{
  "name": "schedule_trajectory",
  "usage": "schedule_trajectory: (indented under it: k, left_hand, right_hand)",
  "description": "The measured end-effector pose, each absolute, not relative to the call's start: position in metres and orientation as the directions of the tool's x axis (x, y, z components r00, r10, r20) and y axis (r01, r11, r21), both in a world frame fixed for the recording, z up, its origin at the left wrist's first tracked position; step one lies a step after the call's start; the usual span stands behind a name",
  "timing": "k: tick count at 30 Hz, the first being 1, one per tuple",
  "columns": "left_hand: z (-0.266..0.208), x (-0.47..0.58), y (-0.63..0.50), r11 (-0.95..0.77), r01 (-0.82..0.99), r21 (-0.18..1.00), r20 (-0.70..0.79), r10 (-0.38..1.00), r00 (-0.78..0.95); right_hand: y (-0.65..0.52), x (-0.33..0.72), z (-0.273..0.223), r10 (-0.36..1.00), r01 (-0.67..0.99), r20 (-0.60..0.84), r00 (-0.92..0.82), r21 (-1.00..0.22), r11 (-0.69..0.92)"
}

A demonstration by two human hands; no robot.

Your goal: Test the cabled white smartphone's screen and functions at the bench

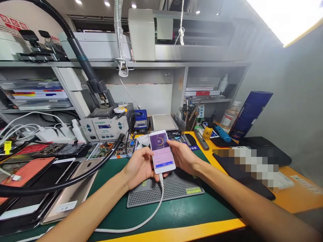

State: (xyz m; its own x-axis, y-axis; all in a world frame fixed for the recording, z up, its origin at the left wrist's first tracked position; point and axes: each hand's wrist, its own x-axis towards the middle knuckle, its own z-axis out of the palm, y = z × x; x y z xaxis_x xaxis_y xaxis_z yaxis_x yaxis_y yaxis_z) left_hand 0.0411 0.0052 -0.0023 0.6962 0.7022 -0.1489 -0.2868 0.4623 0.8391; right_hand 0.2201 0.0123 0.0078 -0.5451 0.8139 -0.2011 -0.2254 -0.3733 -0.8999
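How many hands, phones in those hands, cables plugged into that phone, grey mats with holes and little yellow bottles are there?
Hands: 2, left hand and right hand
Held phones: 1, white phone
Plugged-in cables: 1, white cable
Grey mats: 1, grey mat
Yellow bottles: 1, yellow bottle
Total: 6

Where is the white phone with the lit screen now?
In the head view, the white phone is just below centre, held between the left hand and right hand, above the grey mat.
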Motion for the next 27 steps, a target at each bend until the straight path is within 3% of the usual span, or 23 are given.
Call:
schedule_trajectory:
  k: [27]
  left_hand:
    - [0.001,0.044,-0.002,0.4,-0.284,0.871,-0.16,0.778,0.607]
  right_hand:
    - [0.026,0.221,-0.002,0.741,-0.21,-0.269,-0.615,-0.85,-0.483]
